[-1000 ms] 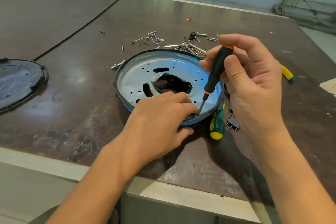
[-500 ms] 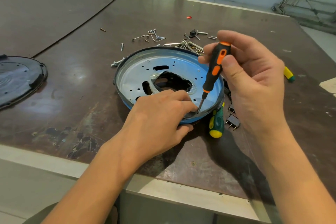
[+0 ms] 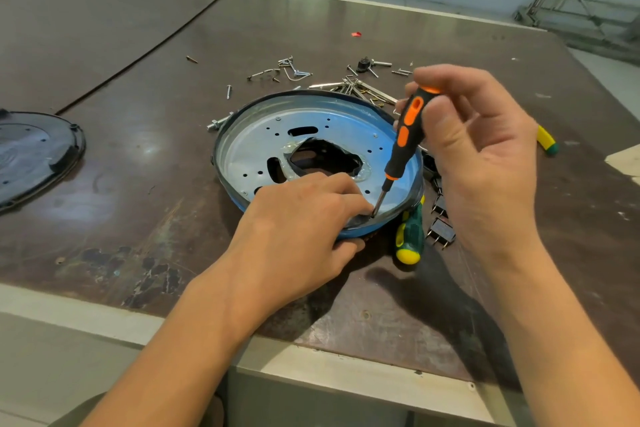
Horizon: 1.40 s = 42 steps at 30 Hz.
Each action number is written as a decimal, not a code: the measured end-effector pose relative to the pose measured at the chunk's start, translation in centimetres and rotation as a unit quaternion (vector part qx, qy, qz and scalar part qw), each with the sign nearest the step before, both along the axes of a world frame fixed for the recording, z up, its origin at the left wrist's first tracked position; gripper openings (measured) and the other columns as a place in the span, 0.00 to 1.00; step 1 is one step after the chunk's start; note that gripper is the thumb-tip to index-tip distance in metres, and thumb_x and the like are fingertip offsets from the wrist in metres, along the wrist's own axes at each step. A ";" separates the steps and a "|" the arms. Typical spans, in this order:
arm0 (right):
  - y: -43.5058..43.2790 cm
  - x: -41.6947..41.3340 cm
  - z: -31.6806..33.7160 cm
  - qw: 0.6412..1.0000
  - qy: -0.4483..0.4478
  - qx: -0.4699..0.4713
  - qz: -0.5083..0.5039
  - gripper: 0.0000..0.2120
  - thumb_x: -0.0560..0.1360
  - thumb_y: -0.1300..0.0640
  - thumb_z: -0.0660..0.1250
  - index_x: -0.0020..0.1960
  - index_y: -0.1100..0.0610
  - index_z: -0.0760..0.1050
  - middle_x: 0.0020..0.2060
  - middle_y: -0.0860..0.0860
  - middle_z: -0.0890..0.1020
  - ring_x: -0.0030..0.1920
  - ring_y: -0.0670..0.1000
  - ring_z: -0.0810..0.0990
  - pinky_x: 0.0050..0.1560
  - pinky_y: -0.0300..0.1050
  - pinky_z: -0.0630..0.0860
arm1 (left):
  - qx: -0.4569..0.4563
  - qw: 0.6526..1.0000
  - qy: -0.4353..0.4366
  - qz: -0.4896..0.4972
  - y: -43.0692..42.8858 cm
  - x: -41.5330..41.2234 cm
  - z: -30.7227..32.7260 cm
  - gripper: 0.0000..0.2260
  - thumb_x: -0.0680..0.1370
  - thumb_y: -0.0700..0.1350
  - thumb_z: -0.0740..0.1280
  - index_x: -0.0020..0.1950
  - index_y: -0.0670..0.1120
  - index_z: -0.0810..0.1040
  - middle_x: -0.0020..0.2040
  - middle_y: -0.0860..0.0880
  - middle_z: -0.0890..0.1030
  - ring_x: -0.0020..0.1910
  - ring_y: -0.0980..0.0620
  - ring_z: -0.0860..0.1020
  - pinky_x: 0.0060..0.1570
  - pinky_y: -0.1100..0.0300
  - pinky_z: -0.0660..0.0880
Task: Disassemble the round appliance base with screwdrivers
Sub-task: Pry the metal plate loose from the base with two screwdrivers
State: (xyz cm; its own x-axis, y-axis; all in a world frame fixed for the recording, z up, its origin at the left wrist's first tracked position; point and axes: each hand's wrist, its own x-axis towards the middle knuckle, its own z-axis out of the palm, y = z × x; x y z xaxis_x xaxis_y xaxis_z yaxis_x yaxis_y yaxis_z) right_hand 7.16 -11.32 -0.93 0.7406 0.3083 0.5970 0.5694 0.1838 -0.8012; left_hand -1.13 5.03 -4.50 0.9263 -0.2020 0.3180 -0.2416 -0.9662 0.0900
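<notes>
Head view shows me a big brown table [image 3: 104, 201] on my far-away screen. The round base [image 3: 263, 139] lies flat on it, right in front of the person. Left of the base, well apart, lies a black cover [image 3: 31, 156]. I think it came off this base, so that part looks done.

The left hand [image 3: 298, 229] holds the near rim of the base, fingers on top and thumb under the edge. The right hand [image 3: 485, 156] is above the right side of the base. Its fingers are curled round the orange screwdriver [image 3: 405, 139]. The tip points down at the near rim of the base, just beside the left fingertips. I cannot see the screw there.

A green screwdriver [image 3: 410, 236] lies touching the base on its right. Behind the base sit many loose screws [image 3: 294, 71], so I guess most are out.

The silver plate still sits inside the blue ring. I think that last bit needs undoing, then lifting apart.
</notes>
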 end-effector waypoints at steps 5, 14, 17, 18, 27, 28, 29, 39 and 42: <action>-0.4 0.1 0.1 1.000 0.005 0.014 -0.010 0.10 0.81 0.67 0.66 0.61 0.61 0.80 0.49 0.55 0.86 0.51 0.56 0.85 0.55 0.52 0.82 | -0.002 1.000 0.001 0.001 0.0 -0.1 0.0 0.18 0.76 0.61 0.66 0.65 0.62 0.76 0.61 0.63 0.76 0.59 0.58 0.76 0.43 0.53 0.80; -0.3 0.3 -0.2 0.999 -0.004 -0.004 -0.033 0.11 0.80 0.66 0.69 0.61 0.60 0.79 0.49 0.53 0.83 0.50 0.50 0.82 0.53 0.49 0.80 | 0.002 1.000 0.000 0.002 0.0 0.0 -0.1 0.18 0.76 0.61 0.66 0.65 0.62 0.77 0.61 0.63 0.76 0.59 0.58 0.76 0.43 0.54 0.80; -0.4 0.4 -0.4 0.999 0.035 0.034 0.006 0.15 0.81 0.70 0.58 0.65 0.63 0.76 0.52 0.60 0.84 0.56 0.60 0.84 0.60 0.57 0.80 | 0.006 1.000 -0.002 0.001 0.0 0.0 -0.1 0.18 0.76 0.61 0.66 0.65 0.62 0.76 0.61 0.63 0.76 0.59 0.58 0.76 0.44 0.54 0.80; -0.4 0.4 -0.3 0.998 0.042 0.042 0.009 0.15 0.81 0.69 0.57 0.64 0.64 0.76 0.52 0.61 0.84 0.55 0.61 0.84 0.59 0.56 0.80 | 0.007 1.000 -0.002 0.001 0.0 0.0 -0.1 0.17 0.76 0.61 0.66 0.65 0.62 0.76 0.61 0.63 0.76 0.59 0.58 0.76 0.43 0.54 0.80; -0.5 0.6 -0.2 0.999 0.009 0.036 -0.025 0.10 0.83 0.66 0.63 0.61 0.62 0.79 0.51 0.56 0.86 0.52 0.57 0.85 0.53 0.48 0.80 | 0.007 1.000 -0.005 0.001 0.1 0.1 -0.3 0.18 0.76 0.62 0.66 0.65 0.62 0.76 0.60 0.63 0.77 0.59 0.59 0.76 0.42 0.56 0.80; -0.6 0.6 -0.2 0.999 0.020 0.043 -0.017 0.12 0.83 0.66 0.60 0.62 0.63 0.79 0.52 0.59 0.85 0.54 0.60 0.85 0.55 0.50 0.79 | 0.008 1.000 -0.004 0.001 0.1 0.1 -0.3 0.18 0.76 0.62 0.65 0.65 0.62 0.77 0.60 0.63 0.77 0.58 0.59 0.76 0.42 0.56 0.80; -0.6 0.6 -0.2 0.999 0.023 0.042 -0.015 0.12 0.83 0.65 0.60 0.62 0.62 0.79 0.52 0.59 0.85 0.55 0.60 0.84 0.55 0.51 0.79 | 0.008 1.000 -0.004 0.000 0.1 0.1 -0.3 0.18 0.76 0.62 0.65 0.65 0.62 0.77 0.60 0.63 0.77 0.58 0.59 0.76 0.42 0.56 0.80; -0.2 0.0 -0.1 1.000 0.019 0.005 0.008 0.15 0.82 0.68 0.60 0.68 0.63 0.75 0.53 0.58 0.83 0.57 0.57 0.83 0.59 0.52 0.80 | 0.010 1.000 -0.001 0.000 0.0 0.0 -0.2 0.17 0.76 0.61 0.65 0.64 0.62 0.76 0.61 0.63 0.76 0.59 0.58 0.76 0.42 0.54 0.80; 0.3 -0.3 -0.1 1.000 -0.011 -0.010 -0.016 0.13 0.80 0.64 0.68 0.65 0.60 0.76 0.49 0.56 0.80 0.50 0.48 0.80 0.51 0.42 0.79 | 0.010 1.000 -0.001 0.001 0.1 0.0 -0.2 0.17 0.76 0.61 0.65 0.64 0.62 0.76 0.60 0.63 0.77 0.58 0.58 0.76 0.41 0.55 0.80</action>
State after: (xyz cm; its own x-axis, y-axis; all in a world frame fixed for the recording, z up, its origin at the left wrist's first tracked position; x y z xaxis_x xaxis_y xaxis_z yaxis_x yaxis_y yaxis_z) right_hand 6.86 -11.01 -1.02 0.7365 0.2969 0.6078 0.5929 0.1491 -0.7913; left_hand -1.09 5.08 -4.69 0.9260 -0.2068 0.3159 -0.2405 -0.9680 0.0711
